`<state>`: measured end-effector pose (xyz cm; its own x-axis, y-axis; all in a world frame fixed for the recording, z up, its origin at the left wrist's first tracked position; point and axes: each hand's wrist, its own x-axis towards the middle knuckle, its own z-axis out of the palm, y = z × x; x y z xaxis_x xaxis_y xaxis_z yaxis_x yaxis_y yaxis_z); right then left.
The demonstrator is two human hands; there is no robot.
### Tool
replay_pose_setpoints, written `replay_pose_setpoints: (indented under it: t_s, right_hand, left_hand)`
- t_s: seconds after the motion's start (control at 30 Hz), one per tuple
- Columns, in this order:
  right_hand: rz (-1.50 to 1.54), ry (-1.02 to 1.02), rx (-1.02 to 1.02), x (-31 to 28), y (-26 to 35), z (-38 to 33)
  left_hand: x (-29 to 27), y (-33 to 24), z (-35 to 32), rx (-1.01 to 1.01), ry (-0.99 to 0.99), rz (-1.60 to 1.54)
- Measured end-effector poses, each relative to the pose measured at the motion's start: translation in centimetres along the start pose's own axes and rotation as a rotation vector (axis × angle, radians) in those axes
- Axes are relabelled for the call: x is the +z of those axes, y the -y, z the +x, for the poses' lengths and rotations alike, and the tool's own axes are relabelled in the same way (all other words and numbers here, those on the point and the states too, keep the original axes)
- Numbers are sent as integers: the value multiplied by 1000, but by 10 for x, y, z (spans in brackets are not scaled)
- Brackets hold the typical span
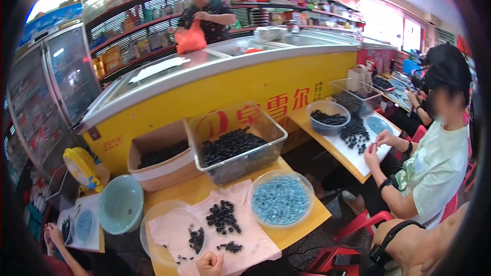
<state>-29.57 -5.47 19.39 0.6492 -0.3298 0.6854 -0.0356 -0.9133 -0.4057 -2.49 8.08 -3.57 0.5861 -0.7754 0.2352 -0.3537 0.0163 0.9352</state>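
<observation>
My hand (210, 264) was clenched at the near edge of the pink cloth (240, 235), mid-sorting; next I'd probably need the black pieces (221, 217) just beyond.

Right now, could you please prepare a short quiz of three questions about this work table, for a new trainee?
1. True or false: the clear plastic bin holds small black parts.
2. What fills the shallow clear bowl at the table's right edge? A) red caps B) pale blue pieces C) nothing
3. Fill in: the loose black parts near the hand lie on a pale ____ cloth.

Key: 1 true; 2 B; 3 pink.
</observation>
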Motion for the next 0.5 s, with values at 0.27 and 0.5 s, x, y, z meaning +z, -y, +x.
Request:
replay_pose_setpoints:
  t_s: [0.27,0.5]
  right_hand:
    - [-14,-10,-20,4,11,-14]
    - [-88,-65,8,-18,13,-5]
  left_hand:
    - [49,99,30,40,68,-171]
    - [0,23,-1,-46,-70,51]
